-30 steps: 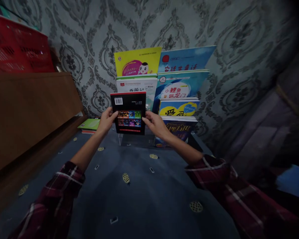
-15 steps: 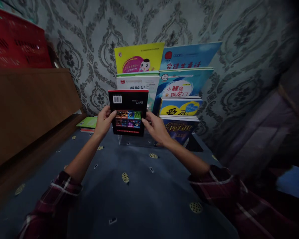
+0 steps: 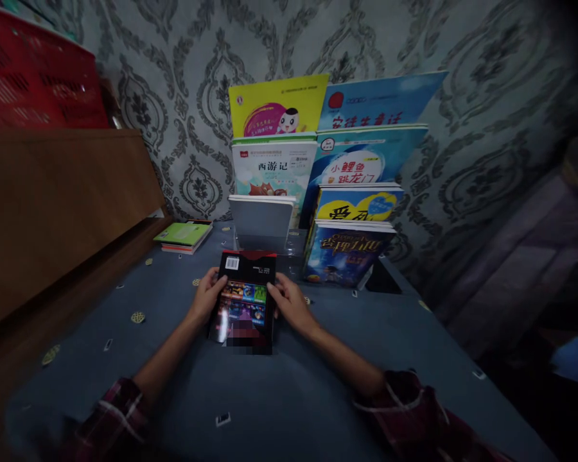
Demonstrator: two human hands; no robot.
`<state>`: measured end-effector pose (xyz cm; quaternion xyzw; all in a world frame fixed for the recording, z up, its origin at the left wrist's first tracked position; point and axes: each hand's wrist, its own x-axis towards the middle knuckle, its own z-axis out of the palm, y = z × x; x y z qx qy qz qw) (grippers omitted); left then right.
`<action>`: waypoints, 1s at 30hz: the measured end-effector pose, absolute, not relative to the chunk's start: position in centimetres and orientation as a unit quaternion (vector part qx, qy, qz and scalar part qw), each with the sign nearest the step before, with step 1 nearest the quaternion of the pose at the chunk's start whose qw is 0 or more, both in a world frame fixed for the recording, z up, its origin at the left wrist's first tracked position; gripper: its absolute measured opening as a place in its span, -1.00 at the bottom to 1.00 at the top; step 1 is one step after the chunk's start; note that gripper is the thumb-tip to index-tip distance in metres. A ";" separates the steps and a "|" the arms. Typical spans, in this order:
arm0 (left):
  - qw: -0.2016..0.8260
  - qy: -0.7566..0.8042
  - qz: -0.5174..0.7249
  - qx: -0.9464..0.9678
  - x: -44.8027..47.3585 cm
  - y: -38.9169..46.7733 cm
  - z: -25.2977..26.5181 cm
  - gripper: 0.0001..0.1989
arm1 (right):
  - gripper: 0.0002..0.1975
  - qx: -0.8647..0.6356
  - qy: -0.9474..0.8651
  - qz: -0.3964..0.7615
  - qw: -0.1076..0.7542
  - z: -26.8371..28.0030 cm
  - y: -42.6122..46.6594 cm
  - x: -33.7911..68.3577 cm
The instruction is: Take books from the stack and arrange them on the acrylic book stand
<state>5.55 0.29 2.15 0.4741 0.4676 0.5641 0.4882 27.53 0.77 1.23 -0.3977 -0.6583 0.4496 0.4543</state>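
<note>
A black book (image 3: 248, 273) with a barcode and rows of small colour pictures is held between both hands, tilted back over the table. My left hand (image 3: 208, 294) grips its left edge, thumb on the cover. On the opposite edge my right hand (image 3: 289, 301) is closed the same way; fingers behind the book are partly hidden. Just beyond stands a clear tiered book rack (image 3: 260, 244). A grey-covered book (image 3: 262, 221) leans in its lower left tier, with a white book (image 3: 274, 163) and a yellow book (image 3: 279, 96) behind. A dark blue book (image 3: 341, 256) fills the lower right tier.
Small books lie stacked (image 3: 185, 236) at the table's back left. A wooden board (image 3: 62, 205) and a red basket (image 3: 33, 77) bound the left side. Further right in the rack are a yellow-and-blue book (image 3: 359, 204) and larger blue books (image 3: 376, 154). The patterned wall (image 3: 197, 128) rises behind.
Both hands have brought the black book down and towards me, away from the rack, and tilted it back. The grey-covered book behind it now shows. The view has shifted slightly.
</note>
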 end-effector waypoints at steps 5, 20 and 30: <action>0.510 0.483 0.526 0.480 5.3 0.1 -0.6 -0.38 | -0.46 -0.446 -0.602 0.498 0.436 -2.4 0.9 27.6; 0.249 0.663 0.259 0.657 3.4 -0.6 0.5 -0.67 | -0.34 -0.513 -0.635 0.456 0.354 -2.0 0.6 27.7; 0.009 0.649 0.137 0.749 5.1 -1.9 1.3 -0.77 | -0.63 -0.515 -0.804 0.107 0.276 -0.8 -0.4 27.7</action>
